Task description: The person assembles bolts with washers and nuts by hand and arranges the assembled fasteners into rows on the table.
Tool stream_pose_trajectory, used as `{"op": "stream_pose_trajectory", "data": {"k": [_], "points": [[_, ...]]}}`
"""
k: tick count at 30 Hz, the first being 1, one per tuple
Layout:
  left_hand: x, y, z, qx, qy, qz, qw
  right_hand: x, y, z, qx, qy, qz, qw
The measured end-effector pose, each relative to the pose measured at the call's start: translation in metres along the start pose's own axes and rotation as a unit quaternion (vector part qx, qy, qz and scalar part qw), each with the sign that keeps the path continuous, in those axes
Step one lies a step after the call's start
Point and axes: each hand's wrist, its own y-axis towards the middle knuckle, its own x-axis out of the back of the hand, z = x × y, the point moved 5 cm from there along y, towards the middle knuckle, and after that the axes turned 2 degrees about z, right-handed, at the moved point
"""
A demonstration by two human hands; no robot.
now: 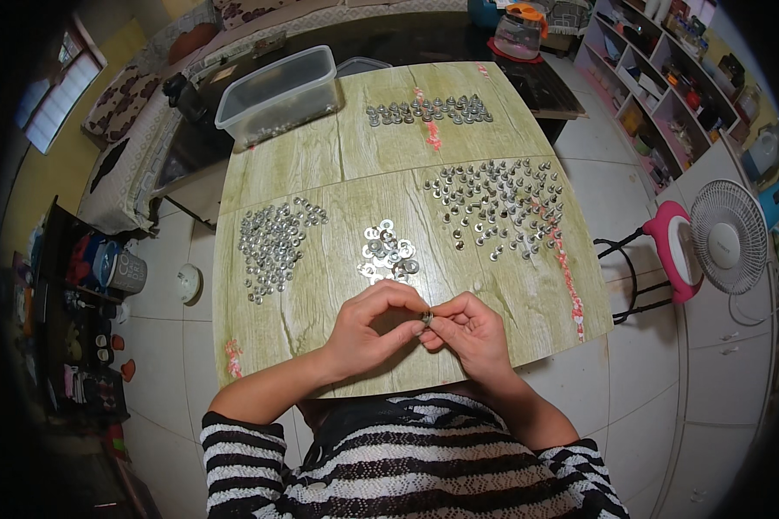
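Currently pinched: a small metal fastener (427, 318), held over the near part of the wood-grain surface (320, 268); the fingers hide most of its form.
Left hand (362, 330): grip closed on the fastener from its left side, with thumb and forefinger meeting there.
Right hand (477, 337): grip likewise closed on it, from the right, the other fingers curled.
Washers: flat metal washers (387, 249) lie in a loose, overlapping heap just beyond the grip, slightly left.
Nuts: small metal nuts (273, 242) are spread out beyond the grip, farther left.
Bolts: many metal bolts (495, 208), a good number upright, stand beyond the grip to the right.
Far band: standing metal fasteners (429, 111) sit close together, well beyond the grip.
Box: a clear plastic container (277, 102), far off to the grip's left, holds small metal pieces.
Fan: a white fan (725, 238) stands well to the grip's right.
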Motion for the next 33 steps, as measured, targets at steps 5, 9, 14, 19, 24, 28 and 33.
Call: {"op": "stream_pose_trajectory", "data": {"k": [5, 9, 14, 19, 24, 28, 33], "points": [[-0.002, -0.004, 0.012, 0.092, -0.096, 0.005, 0.991, 0.001, 0.000, -0.001, -0.004, -0.001, -0.001, 1.000], [-0.003, -0.001, 0.004, 0.066, -0.073, 0.002, 0.995, 0.000, 0.000, 0.000, 0.008, 0.005, 0.004, 1.000], [-0.004, -0.004, 0.008, 0.008, -0.042, 0.031, 0.999, 0.000, 0.000, 0.000, 0.012, 0.002, 0.015, 1.000], [-0.006, -0.004, 0.014, 0.091, -0.149, 0.002, 0.985, 0.001, -0.001, -0.002, 0.005, 0.013, 0.011, 1.000], [-0.004, -0.005, 0.014, 0.053, -0.109, 0.005, 0.993, 0.000, -0.001, 0.000, 0.005, 0.016, 0.010, 1.000], [0.000, -0.001, 0.000, -0.056, 0.056, -0.016, 0.997, 0.001, 0.000, -0.001, 0.002, 0.012, 0.007, 1.000], [-0.003, -0.006, 0.015, 0.078, -0.114, 0.007, 0.990, 0.000, 0.000, 0.000, 0.006, 0.011, 0.003, 1.000]]}}
